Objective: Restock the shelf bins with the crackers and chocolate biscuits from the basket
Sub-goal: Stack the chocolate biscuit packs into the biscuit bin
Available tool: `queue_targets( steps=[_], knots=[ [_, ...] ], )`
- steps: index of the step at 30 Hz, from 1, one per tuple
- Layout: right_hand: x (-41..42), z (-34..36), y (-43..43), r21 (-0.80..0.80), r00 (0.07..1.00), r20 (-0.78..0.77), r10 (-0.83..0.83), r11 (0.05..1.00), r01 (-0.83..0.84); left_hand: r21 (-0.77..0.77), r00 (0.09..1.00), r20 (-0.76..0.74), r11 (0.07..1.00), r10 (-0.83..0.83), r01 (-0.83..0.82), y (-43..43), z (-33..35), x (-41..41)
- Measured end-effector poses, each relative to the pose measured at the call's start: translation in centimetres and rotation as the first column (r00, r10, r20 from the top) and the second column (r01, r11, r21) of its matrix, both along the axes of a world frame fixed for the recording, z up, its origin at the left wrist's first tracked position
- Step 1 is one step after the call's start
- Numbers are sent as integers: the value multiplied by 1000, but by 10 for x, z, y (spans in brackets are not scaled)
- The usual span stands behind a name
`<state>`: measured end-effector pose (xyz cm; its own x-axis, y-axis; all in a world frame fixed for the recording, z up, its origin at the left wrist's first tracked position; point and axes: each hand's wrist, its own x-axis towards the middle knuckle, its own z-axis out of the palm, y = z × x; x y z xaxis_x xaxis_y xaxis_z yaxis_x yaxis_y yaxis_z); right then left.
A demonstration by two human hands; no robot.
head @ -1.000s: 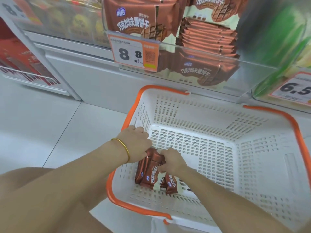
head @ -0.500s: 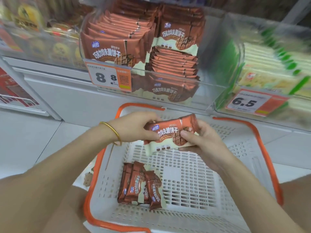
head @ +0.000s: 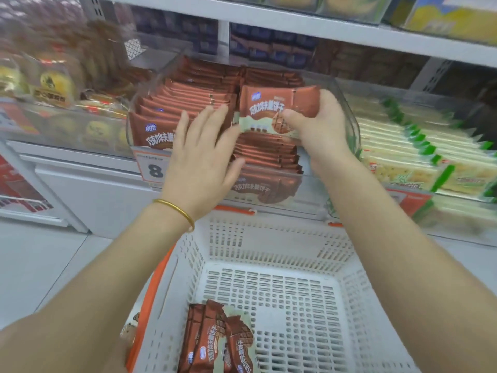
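At far left, yellow-labelled pastry packs [head: 53,87] sit in the neighbouring bin, blurred. Next comes the orange price tag [head: 153,168] on the front of the clear shelf bin [head: 352,122]. The left hand [head: 199,157] is spread flat, fingers [head: 208,122] straight, and appears to press back the upright row of chocolate biscuit packets [head: 166,109] in the bin's left half. It holds nothing.

To its right, the chocolate biscuit packet [head: 269,106] hangs over the flat stack [head: 266,154] in the bin's right half. The right hand [head: 322,130] grips its far end, thumb on the printed face and the other fingers curled behind. Further right lie green-edged cracker packs [head: 403,146].

Below, the white basket [head: 269,238] holds a few more brown packets [head: 215,343] in its near left corner.

The likely trouble is that a packet gripped by one end may tilt and land askew on the stack, or slide over the bin's low front wall. If the left hand lifts too early, the upright row may lean forward and close the slot.
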<state>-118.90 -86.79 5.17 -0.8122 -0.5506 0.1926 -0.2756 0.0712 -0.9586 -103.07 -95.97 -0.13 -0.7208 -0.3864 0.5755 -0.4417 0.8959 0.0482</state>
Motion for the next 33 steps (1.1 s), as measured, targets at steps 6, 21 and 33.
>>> queue_targets(
  steps=[6,21,33],
  knots=[
    [-39,-23,-49,228,980,-127,-150,958,176,-78,1000,24,997,-3,5,-4,-8,-2],
    [-53,-31,-65,371,933,-271,-235,869,327,-51,1000,1,999,-8,8,-2,-9,-4],
    [92,-106,78,164,895,-424,138,984,-74,83,934,189,953,-304,293,43,-50,39]
  ],
)
